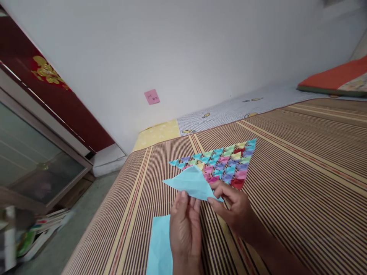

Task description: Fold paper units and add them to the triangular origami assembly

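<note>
Both of my hands hold a light blue folded paper triangle [190, 184] above a striped mat [301, 172]. My left hand [185, 229] pinches its lower edge with fingers closed. My right hand [232, 206] pinches its right corner. Just behind the triangle lies a multicoloured triangular panel of small folded paper pieces [226, 162], flat on the mat. A flat light blue paper sheet [160, 244] lies under my left hand at the near edge.
A white wall with a pink sticky note [151, 97] stands behind. An orange cushion [335, 78] sits at far right. A dark red cabinet with glass door [37, 152] stands at left, with books [31, 236] on the floor below.
</note>
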`<act>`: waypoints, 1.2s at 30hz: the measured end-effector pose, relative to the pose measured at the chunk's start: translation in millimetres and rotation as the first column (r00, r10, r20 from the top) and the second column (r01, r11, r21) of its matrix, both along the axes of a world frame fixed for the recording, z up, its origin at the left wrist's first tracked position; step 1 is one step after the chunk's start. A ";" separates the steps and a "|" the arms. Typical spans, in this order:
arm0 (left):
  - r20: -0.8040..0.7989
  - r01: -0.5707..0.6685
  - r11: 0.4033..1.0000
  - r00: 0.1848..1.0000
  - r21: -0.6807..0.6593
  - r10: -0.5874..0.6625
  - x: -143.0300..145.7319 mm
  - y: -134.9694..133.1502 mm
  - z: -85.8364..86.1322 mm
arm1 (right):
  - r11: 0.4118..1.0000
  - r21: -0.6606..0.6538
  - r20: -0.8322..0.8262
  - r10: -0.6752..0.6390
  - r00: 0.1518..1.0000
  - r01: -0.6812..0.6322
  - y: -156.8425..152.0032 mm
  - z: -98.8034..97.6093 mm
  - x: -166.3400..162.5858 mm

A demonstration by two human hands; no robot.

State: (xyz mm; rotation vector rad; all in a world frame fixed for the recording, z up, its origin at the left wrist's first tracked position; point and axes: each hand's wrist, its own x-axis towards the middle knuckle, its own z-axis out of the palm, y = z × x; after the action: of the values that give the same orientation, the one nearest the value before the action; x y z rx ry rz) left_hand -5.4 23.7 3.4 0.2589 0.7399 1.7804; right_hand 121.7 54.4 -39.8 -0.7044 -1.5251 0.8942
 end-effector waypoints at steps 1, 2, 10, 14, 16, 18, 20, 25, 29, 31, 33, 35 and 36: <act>-0.017 -0.028 0.999 0.999 -0.025 0.028 -0.1 0.5 -2.1 | 1.000 0.028 0.032 -0.014 0.999 0.013 0.1 0.8 0.5; -0.029 -0.061 0.997 0.998 -0.047 0.060 -0.5 1.0 -4.5 | 0.999 0.049 0.056 -0.027 0.998 0.024 0.3 1.6 1.0; -0.116 -0.061 0.993 0.992 -0.100 0.050 -3.1 0.7 -15.1 | 0.997 0.070 0.082 -0.044 0.996 0.038 4.8 1.4 6.6; -0.183 -0.101 0.988 0.980 -0.118 0.079 -3.7 1.5 -17.8 | 0.988 -0.150 -0.081 -0.054 0.995 0.041 11.2 -4.6 6.7; -0.239 -0.093 0.989 0.969 -0.114 0.064 -3.4 1.2 -18.3 | 0.949 -0.315 -0.228 -0.051 0.972 -0.024 13.5 -5.6 5.7; -0.307 -0.041 0.993 0.952 -0.111 0.005 -2.3 0.4 -18.3 | 0.907 -0.393 -0.339 0.008 0.941 -0.149 14.1 -4.0 4.7; -0.370 0.024 0.994 0.927 -0.110 -0.063 -1.3 -0.5 -18.2 | 0.875 -0.410 -0.398 0.081 0.914 -0.256 12.9 -0.4 4.2; -0.480 0.133 0.985 0.861 -0.107 -0.168 -3.2 -2.2 -18.7 | 0.860 -0.446 -0.433 0.036 0.901 -0.249 8.1 9.7 5.5; -0.559 0.266 0.954 0.774 -0.138 -0.297 -4.4 -3.8 -19.1 | 0.866 -0.427 -0.413 0.068 0.908 -0.259 7.4 13.2 7.8; -0.569 0.230 0.963 0.778 -0.139 -0.267 -4.6 -4.6 -18.3 | 0.858 -0.406 -0.406 0.138 0.903 -0.314 8.8 11.5 8.8; -0.576 0.148 0.981 0.794 -0.126 -0.194 -5.6 -5.3 -17.0 | 0.834 -0.408 -0.361 0.225 0.905 -0.371 10.9 7.0 9.7; -0.574 0.074 0.991 0.809 -0.111 -0.125 -7.6 -5.3 -16.5 | 0.820 -0.429 -0.297 0.269 0.916 -0.380 13.3 0.4 10.2; -0.565 0.050 0.993 0.819 -0.108 -0.102 -8.8 -4.9 -16.8 | 0.821 -0.436 -0.276 0.267 0.923 -0.368 14.2 -2.8 10.5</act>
State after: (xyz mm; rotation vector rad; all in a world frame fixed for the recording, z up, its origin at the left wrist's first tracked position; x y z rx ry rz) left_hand -14.2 18.7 -13.3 0.7773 1.2126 1.5906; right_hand 132.2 68.7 -42.6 -0.6879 -1.2596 1.5932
